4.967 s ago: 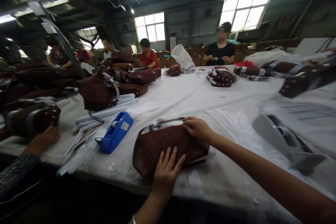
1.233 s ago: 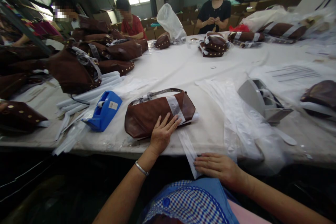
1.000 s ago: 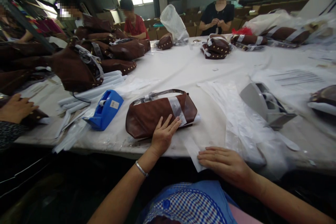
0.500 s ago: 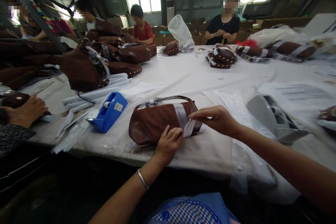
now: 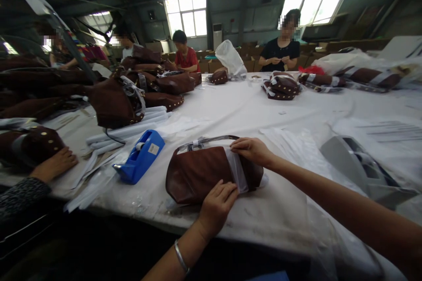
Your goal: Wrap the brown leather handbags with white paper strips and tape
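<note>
A brown handbag (image 5: 194, 171) lies on its side near the table's front edge, its strap along the far side. Around its right part runs a whitish translucent strip (image 5: 238, 171) of wrapping. At the strip's upper end, by the bag's top edge, the fingers of my right hand (image 5: 252, 151) are pinched together on it. My left hand (image 5: 218, 208), a silver bangle on its wrist, rests with outstretched fingers on the bag's lower front, the tips touching the strip's lower end.
A blue tape dispenser (image 5: 140, 158) stands left of the bag, a grey dispenser (image 5: 362, 169) to the right. Brown bags (image 5: 115, 101) are heaped at the left. A co-worker's hand (image 5: 57, 164) touches another bag at far left. Several people sit across the table.
My right hand has moved from the bag's right side to its top edge, drawing the strip up across the front. My left fingers have straightened. The view has tilted upward.
</note>
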Demonstrator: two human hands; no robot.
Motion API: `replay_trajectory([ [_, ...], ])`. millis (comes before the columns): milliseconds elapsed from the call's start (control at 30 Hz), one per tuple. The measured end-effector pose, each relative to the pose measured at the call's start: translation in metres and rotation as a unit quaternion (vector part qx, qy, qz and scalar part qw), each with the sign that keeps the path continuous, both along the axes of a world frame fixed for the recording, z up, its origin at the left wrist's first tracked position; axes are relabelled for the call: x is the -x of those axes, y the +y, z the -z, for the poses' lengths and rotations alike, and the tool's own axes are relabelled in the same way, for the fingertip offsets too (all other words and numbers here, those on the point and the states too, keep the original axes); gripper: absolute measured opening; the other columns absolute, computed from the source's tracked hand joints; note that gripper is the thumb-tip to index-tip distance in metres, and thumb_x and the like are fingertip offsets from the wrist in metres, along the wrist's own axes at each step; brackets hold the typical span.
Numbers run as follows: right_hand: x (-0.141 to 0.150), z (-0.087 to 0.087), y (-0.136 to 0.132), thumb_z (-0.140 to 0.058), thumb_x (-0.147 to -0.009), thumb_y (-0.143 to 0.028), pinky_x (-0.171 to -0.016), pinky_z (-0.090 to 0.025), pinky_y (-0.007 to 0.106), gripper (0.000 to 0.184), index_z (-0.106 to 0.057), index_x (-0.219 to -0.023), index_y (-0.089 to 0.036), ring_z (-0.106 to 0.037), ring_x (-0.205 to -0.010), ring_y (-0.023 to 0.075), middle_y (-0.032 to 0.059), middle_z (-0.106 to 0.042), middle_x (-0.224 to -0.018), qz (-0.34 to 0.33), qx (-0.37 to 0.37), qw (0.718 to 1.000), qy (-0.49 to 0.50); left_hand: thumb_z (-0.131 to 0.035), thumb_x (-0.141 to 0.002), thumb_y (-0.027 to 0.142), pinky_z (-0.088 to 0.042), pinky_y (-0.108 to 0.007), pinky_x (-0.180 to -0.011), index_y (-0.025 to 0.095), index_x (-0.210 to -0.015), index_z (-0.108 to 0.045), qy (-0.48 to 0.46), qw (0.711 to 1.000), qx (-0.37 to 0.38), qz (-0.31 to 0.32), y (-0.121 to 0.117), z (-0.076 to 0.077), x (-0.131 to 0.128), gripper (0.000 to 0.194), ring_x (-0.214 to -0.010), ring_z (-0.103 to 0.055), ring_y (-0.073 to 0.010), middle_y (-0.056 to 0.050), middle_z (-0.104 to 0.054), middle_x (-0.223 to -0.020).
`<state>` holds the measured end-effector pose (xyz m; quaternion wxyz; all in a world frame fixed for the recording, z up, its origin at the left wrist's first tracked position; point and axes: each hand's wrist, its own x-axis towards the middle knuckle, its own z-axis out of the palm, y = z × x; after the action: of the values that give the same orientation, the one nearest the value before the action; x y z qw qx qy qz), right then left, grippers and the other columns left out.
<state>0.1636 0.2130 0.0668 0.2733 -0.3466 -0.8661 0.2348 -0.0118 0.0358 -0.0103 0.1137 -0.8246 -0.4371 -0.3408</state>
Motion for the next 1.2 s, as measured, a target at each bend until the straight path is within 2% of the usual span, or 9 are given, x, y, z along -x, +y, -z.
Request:
replay_trajectory([
  [167, 0.005, 0.008, 0.008, -0.068, -0.085, -0.029, -0.092, -0.053, 0.031, 0.012, -0.079, -0.090, -0.029, -0.071, -0.098, 0.0198, -0.0022, -0.076, -0.106, 0.007, 0.022, 1.000, 0.002, -0.049, -0.095, 0.010, -0.051, -0.032, -0.106, 0.017, -0.093, -0.069, 0.038, 0.999, -0.013, -0.009, 0.001, -0.005, -0.001, 0.021, -0.108, -0.065, -0.0160, -0.005, -0.069, -0.123],
  [300, 0.009, 0.005, 0.018, -0.071, -0.082, -0.034, -0.083, -0.052, 0.028, 0.011, -0.079, -0.088, -0.029, -0.071, -0.089, 0.0193, -0.0027, -0.077, -0.094, 0.016, 0.037, 0.995, -0.089, -0.051, -0.094, 0.013, -0.057, -0.033, -0.093, 0.018, -0.085, -0.067, 0.100, 0.995, 0.015, -0.016, 0.002, -0.014, -0.001, 0.019, -0.101, -0.064, -0.0189, -0.008, -0.057, -0.143],
  [367, 0.012, 0.005, 0.023, -0.073, -0.080, -0.036, -0.074, -0.051, 0.027, 0.012, -0.078, -0.086, -0.028, -0.070, -0.083, 0.0195, -0.0016, -0.077, -0.087, 0.027, 0.034, 0.992, -0.117, -0.050, -0.093, 0.012, -0.059, -0.031, -0.083, 0.017, -0.100, -0.068, 0.111, 0.993, 0.039, -0.026, 0.003, -0.018, -0.003, 0.021, -0.093, -0.063, -0.0191, -0.009, -0.057, -0.143],
  [467, 0.016, 0.006, 0.030, -0.073, -0.080, -0.039, -0.068, -0.049, 0.027, 0.014, -0.077, -0.083, -0.025, -0.069, -0.078, 0.0198, 0.0009, -0.076, -0.083, 0.034, 0.018, 0.992, -0.118, -0.047, -0.089, 0.005, -0.059, -0.031, -0.080, 0.016, -0.134, -0.056, 0.111, 0.991, 0.059, -0.041, 0.002, -0.021, -0.007, 0.047, -0.091, -0.063, -0.0196, -0.010, -0.061, -0.139],
  [633, 0.009, 0.006, 0.025, -0.064, -0.087, -0.026, -0.082, -0.051, 0.029, 0.013, -0.075, -0.094, -0.023, -0.069, -0.089, 0.0192, 0.0039, -0.074, -0.099, 0.052, -0.026, 0.996, -0.070, -0.045, -0.082, -0.002, -0.059, -0.029, -0.085, 0.014, -0.140, -0.051, 0.082, 0.992, 0.079, -0.058, 0.001, -0.021, -0.013, 0.060, -0.100, -0.062, -0.0200, -0.008, -0.064, -0.135],
  [767, -0.060, 0.001, 0.000, -0.056, -0.093, -0.032, -0.097, -0.050, 0.036, 0.023, -0.072, -0.108, -0.024, -0.067, -0.105, 0.0222, 0.0052, -0.073, -0.112, 0.130, -0.097, 0.986, 0.026, -0.046, -0.080, -0.003, -0.059, -0.029, -0.087, 0.015, -0.141, -0.050, 0.061, 0.991, 0.101, -0.060, 0.001, -0.020, -0.014, 0.064, -0.100, -0.061, -0.0197, -0.006, -0.063, -0.136],
  [933, -0.221, -0.003, -0.046, -0.057, -0.089, -0.039, -0.111, -0.040, 0.045, 0.028, -0.073, -0.105, -0.022, -0.060, -0.121, 0.0277, 0.0094, -0.069, -0.123, 0.391, -0.145, 0.909, -0.016, -0.049, -0.080, -0.003, -0.060, -0.028, -0.085, 0.019, -0.148, -0.044, 0.045, 0.993, 0.095, -0.058, -0.001, -0.016, -0.013, 0.072, -0.102, -0.062, -0.0197, -0.004, -0.062, -0.137],
  [1067, -0.312, 0.001, -0.077, -0.066, -0.077, -0.038, -0.118, -0.026, 0.049, 0.018, -0.073, -0.081, -0.022, -0.046, -0.135, 0.0327, 0.0117, -0.069, -0.121, 0.547, -0.008, 0.837, -0.022, -0.050, -0.081, 0.000, -0.060, -0.028, -0.084, 0.026, -0.153, -0.035, 0.046, 0.993, 0.091, -0.057, 0.001, -0.011, -0.010, 0.078, -0.104, -0.063, -0.0204, -0.001, -0.060, -0.139],
  [1200, -0.333, 0.012, -0.081, -0.063, -0.079, -0.054, -0.100, -0.044, 0.050, 0.035, -0.073, -0.069, -0.022, -0.065, -0.107, 0.0347, 0.0116, -0.076, -0.092, 0.560, 0.093, 0.823, 0.023, -0.048, -0.081, 0.001, -0.060, -0.028, -0.080, 0.028, -0.154, -0.031, 0.053, 0.994, 0.075, -0.055, 0.002, -0.011, -0.009, 0.080, -0.104, -0.065, -0.0212, -0.001, -0.061, -0.139],
])
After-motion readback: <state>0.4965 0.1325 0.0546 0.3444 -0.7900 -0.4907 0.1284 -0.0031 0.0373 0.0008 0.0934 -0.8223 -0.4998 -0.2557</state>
